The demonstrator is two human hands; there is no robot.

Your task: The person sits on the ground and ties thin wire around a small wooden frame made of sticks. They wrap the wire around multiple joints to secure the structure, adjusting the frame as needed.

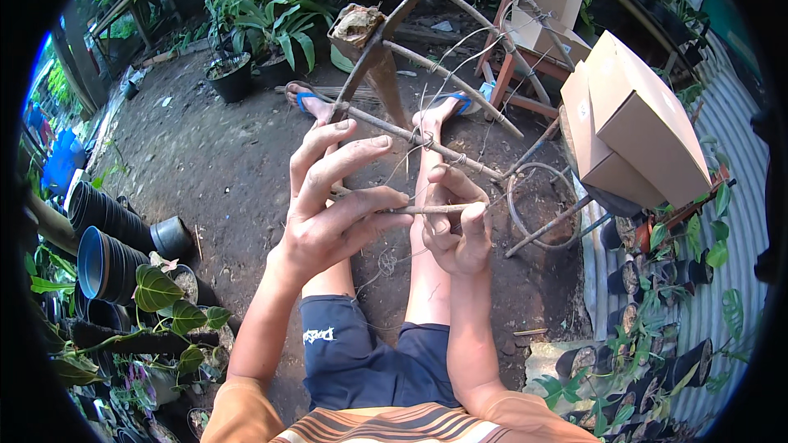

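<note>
left hand (332, 189): pinching a thin stick (443, 209) between thumb and forefinger; its other fingers spread, pointing to upper right. right hand (460, 238): fingers curled in, thumb tip against the right end of the stick; cannot tell whether it pinches the stick or only steadies it. stick lies nearly level at the centre of the frame, spanning the gap between the two hands.

just above the hands: a frame of bent wood and rods (443, 148), reaching to the top of the picture, with thin wire (426, 140) wound at several points along its nearest rod. wooden post (384, 86) behind it, upper centre. wire hoop (510, 205) right of the right hand.

farther out: bare legs and dark shorts (369, 361) below the hands; blue sandals (305, 102) on both feet. upper right, a cardboard box (665, 119) near a reddish chair (513, 82). right edge, corrugated sheet (739, 221). left, stacked black pots (107, 267); upper left, a leafy potted plant (283, 16) on dark soil (222, 148).
</note>
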